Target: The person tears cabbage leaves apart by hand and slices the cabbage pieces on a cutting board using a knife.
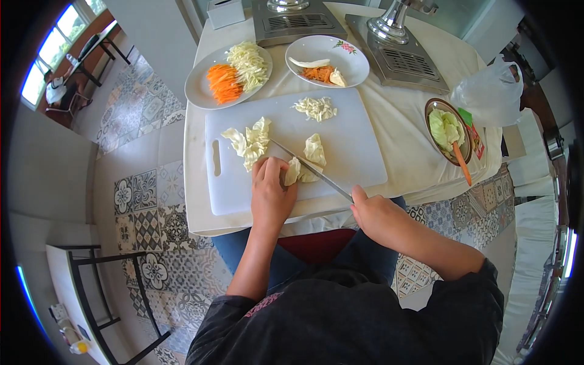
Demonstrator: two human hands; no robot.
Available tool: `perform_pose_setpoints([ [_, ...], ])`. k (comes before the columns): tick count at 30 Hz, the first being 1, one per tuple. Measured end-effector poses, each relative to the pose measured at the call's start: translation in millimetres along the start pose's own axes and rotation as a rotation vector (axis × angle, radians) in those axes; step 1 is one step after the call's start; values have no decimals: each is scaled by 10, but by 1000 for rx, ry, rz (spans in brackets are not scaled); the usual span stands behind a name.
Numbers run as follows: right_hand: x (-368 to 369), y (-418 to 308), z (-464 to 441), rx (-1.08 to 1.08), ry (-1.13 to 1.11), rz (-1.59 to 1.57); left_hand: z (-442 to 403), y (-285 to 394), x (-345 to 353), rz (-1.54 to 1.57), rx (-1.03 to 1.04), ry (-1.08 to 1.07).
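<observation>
Gripping the knife [316, 173], the right hand [372, 210] is closed.

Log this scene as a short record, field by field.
Left hand: left hand, fingers by pale leafy pieces near the blade
Right hand: right hand, gripping a long metal knife
Surface: white rectangular cutting board
Far side of board: finely chopped pale pile
Plates beyond: round white plate with orange and pale-green shreds; white floral plate
Right of board: brown-rimmed bowl holding pale-green leaves

right hand [368, 210] closed, left hand [272, 181] curled.
</observation>
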State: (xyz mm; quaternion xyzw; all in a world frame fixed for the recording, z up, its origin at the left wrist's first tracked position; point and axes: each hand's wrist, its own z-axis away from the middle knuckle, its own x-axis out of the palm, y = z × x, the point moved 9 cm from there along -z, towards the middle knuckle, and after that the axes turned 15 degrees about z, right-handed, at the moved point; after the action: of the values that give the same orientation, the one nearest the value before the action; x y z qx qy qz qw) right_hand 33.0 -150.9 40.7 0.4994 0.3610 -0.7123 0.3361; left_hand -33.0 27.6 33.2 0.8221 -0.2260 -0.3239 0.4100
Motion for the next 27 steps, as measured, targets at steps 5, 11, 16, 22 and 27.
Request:
perform_pose_setpoints([
  [5,160,4,-23,16,77,91,-18,135,56,-47,68,-9],
  [11,148,70,148,40,61,102,-4,63,61,-14,-6,-29],
  [16,84,186,389,71,28,66,15,85,-38,-57,32,3],
  [22,-160,177,492,41,136,-163,-47,71,-368,-267,99,68],
  [27,-168,324,487,211,225,-551,-157,-117,-533,-360,61,69],
])
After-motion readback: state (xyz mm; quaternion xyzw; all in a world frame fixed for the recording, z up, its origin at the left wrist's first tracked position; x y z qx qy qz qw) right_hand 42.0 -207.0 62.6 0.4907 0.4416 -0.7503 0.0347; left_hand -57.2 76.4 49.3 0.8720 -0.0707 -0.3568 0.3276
